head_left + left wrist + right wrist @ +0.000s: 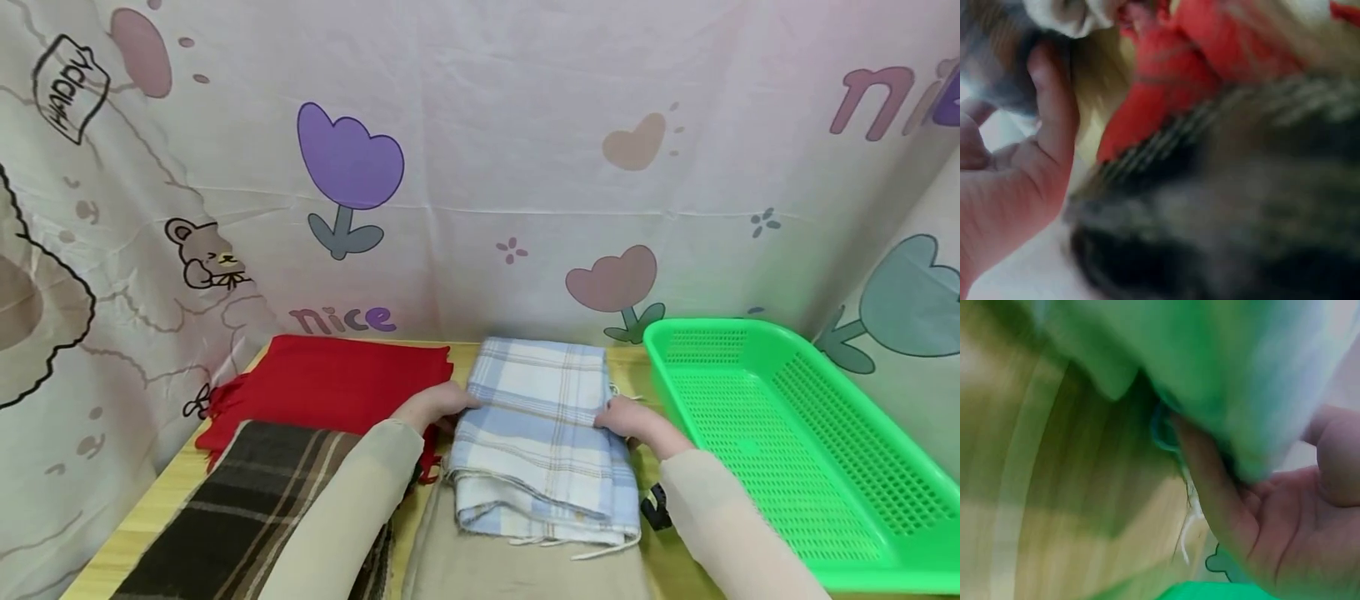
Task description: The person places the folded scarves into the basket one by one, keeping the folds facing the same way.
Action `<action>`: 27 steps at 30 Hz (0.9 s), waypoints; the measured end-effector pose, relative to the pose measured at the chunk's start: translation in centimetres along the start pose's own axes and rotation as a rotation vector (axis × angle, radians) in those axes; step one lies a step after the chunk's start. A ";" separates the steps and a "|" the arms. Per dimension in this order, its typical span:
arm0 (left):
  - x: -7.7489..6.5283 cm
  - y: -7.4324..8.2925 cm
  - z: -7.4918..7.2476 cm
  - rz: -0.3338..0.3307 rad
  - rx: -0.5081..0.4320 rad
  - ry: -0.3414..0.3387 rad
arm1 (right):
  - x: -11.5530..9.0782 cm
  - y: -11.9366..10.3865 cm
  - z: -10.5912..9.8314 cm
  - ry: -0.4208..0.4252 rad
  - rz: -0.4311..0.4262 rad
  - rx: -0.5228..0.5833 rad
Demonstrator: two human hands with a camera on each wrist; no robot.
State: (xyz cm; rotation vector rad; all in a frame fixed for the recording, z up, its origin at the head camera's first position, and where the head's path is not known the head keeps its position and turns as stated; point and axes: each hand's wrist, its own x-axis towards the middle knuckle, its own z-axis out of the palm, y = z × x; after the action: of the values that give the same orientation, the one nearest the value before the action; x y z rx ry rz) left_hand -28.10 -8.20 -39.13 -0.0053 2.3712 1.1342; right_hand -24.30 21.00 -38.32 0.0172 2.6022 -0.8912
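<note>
A folded blue-and-white plaid scarf (536, 433) with fringe lies partly over a flat beige cloth (525, 571). At its left edge my left hand (438, 402) holds the fabric, thumb on top and the other fingers mostly hidden beneath. My right hand (633, 419) grips the opposite edge in the same way. The right wrist view, blurred, shows the right hand (1285, 519) with its fingers under the hanging scarf (1210, 375). In the left wrist view, the left hand (1022, 169) curls at the dim edge of the fabric.
Left of the hands lie a folded red scarf (330, 379) and a dark brown plaid scarf (240, 500). A green perforated plastic basket (765, 450) stands on the right of the wooden table (142, 542). A small black object (656, 507) sits by the right wrist. A printed curtain (480, 167) hangs behind.
</note>
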 end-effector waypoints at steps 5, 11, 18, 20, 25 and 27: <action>0.1 -0.1 -0.6 -0.056 -0.060 -0.020 | 1.2 0.0 -0.3 0.078 -0.056 -0.022; 0.7 -0.5 -0.1 -0.053 -0.102 0.023 | 2.2 0.2 0.1 -0.055 0.045 0.132; 1.2 -0.7 0.4 -0.078 -0.171 0.074 | 1.9 -0.1 0.5 -0.106 0.102 0.429; 1.2 -0.7 0.5 -0.084 -0.176 0.086 | 2.0 0.2 0.5 -0.102 0.113 0.456; 1.0 -0.5 0.6 -0.069 -0.177 0.121 | 2.2 0.5 0.6 -0.090 0.126 0.473; 0.9 -0.4 0.6 -0.052 -0.171 0.135 | 2.2 0.2 0.5 -0.077 0.125 0.454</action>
State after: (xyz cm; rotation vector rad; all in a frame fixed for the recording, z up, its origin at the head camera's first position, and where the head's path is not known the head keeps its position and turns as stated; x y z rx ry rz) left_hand -28.54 -7.81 -40.10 -0.2072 2.3669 1.3463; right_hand -26.10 20.60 -39.58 0.2593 2.2479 -1.3826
